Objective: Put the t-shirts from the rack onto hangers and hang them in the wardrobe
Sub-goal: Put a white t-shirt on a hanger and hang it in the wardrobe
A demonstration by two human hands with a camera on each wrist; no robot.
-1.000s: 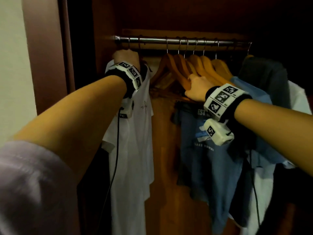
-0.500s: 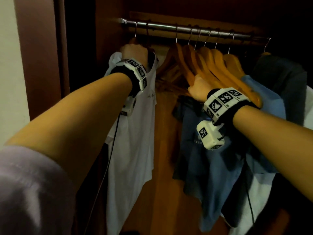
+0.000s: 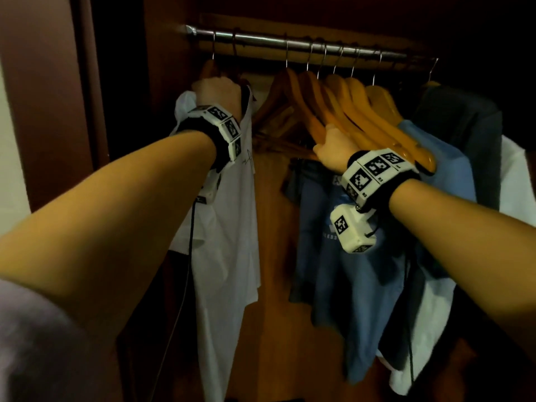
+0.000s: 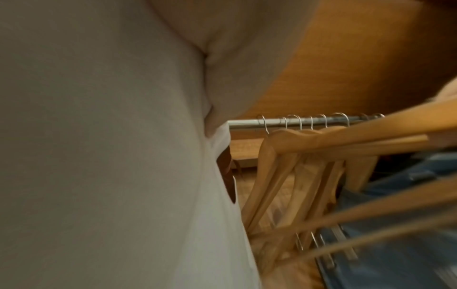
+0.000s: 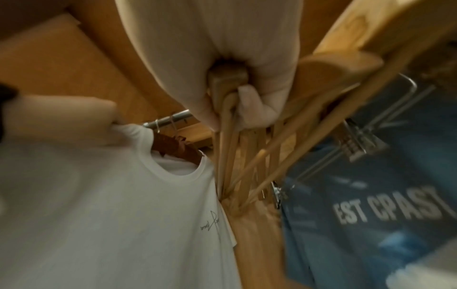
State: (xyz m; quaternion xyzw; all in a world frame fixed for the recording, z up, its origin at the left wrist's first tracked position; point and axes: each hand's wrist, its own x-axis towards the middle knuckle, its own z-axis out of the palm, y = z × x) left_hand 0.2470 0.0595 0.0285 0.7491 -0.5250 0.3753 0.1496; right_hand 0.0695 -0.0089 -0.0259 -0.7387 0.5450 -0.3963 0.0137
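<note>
while the left hand (image 3: 216, 91) grips its shoulder, the white t-shirt (image 3: 229, 242) hangs, right hand (image 3: 333, 146) fingers clamped on a wooden hanger (image 3: 311, 114).

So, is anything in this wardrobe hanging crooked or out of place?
Yes. The empty wooden hangers slant sideways in a bunch where the right hand grips them. The white t-shirt is bunched at the shoulder under the left hand.
</note>
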